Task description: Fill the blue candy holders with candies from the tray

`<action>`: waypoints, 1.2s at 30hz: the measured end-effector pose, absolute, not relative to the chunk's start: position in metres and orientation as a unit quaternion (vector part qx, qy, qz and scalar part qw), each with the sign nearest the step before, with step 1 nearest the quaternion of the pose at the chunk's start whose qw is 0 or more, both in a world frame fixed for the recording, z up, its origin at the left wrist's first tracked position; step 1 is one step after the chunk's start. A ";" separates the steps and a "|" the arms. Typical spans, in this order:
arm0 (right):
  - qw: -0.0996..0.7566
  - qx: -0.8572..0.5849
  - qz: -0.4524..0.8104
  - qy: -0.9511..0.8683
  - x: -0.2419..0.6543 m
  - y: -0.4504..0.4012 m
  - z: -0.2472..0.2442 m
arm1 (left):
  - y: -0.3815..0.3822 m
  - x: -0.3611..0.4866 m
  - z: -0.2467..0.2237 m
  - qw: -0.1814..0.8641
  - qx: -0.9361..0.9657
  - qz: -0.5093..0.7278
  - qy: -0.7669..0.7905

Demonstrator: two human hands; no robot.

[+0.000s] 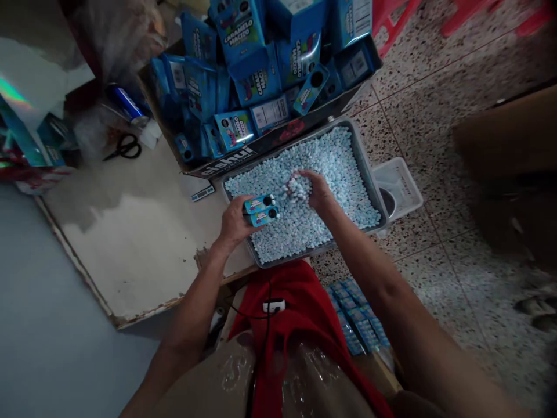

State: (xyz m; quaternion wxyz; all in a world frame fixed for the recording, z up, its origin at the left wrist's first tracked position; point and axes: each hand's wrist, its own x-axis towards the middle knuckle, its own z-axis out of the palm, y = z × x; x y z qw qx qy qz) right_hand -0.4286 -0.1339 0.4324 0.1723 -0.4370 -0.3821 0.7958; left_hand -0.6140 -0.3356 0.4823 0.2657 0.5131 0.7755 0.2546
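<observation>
My left hand (pixel 234 225) grips two small blue candy boxes (pixel 261 211) side by side, over the left part of a grey plastic tub (pixel 369 177). White bits show at the boxes' right ends. Small pale blue and white candies (pixel 287 239) fill the tub. Above its middle, my right hand (pixel 318 188) is cupped around a handful of candies (pixel 300 187), to the right of the boxes. Part of that hand's fingers is hidden by the candies.
Behind the tub stands a carton (pixel 274 141) heaped with blue boxes (pixel 241 35). Scissors (pixel 127 146), a blue can (pixel 125 103) and a flat little box (pixel 202 194) lie on the worn table (pixel 143 226). A clear container (pixel 409 188) sits right of the tub; blue packs (pixel 359 316) lie below.
</observation>
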 end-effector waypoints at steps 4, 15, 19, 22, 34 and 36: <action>0.289 -0.333 0.849 -0.292 -0.439 -0.160 0.481 | -0.319 -0.608 0.493 0.247 0.522 0.235 0.782; 0.431 -0.282 0.731 -0.447 -0.455 -0.186 0.539 | -0.284 -0.596 0.506 0.238 0.536 0.240 0.774; 0.416 -0.276 0.687 -0.528 -0.451 -0.195 0.535 | -0.284 -0.602 0.500 0.258 0.553 0.275 0.743; 0.405 -0.342 0.634 -0.563 -0.428 -0.194 0.523 | -0.289 -0.615 0.493 0.267 0.533 0.324 0.735; 0.182 -0.624 0.266 -0.712 -0.372 -0.099 0.387 | -0.310 -0.643 0.478 0.304 0.524 0.312 0.732; 0.153 -0.619 0.242 -0.731 -0.393 -0.103 0.380 | -0.315 -0.646 0.477 0.276 0.534 0.273 0.752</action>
